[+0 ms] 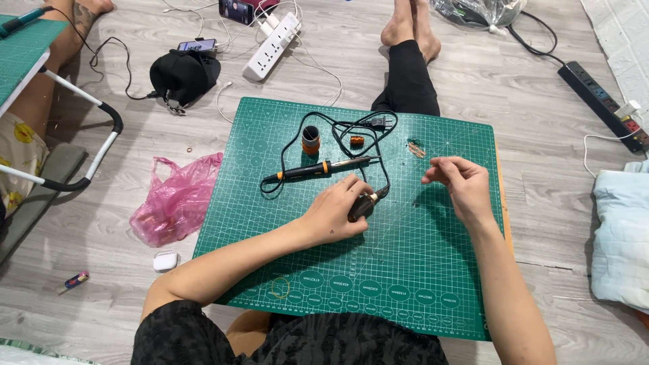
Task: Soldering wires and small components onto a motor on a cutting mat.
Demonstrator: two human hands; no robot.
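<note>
My left hand (338, 209) rests on a green cutting mat (405, 270) and grips a small dark object (362, 206) at the mat's middle. My right hand (460, 182) hovers to the right with fingers pinched together; whatever they hold is too small to tell. A black and orange soldering iron (318, 169) lies just beyond my left hand, its black cord (338, 128) looping behind it. A small spool (310, 140) stands upright near the cord, and an orange part (357, 140) lies beside it. A brownish bit (416, 149) lies above my right hand.
A pink plastic bag (176, 199) and a white case (165, 260) lie left of the mat. A white power strip (272, 46), a black pouch (184, 74) and a phone sit behind. Another person's legs (409, 61) rest beyond the mat. A black power strip (602, 101) lies far right.
</note>
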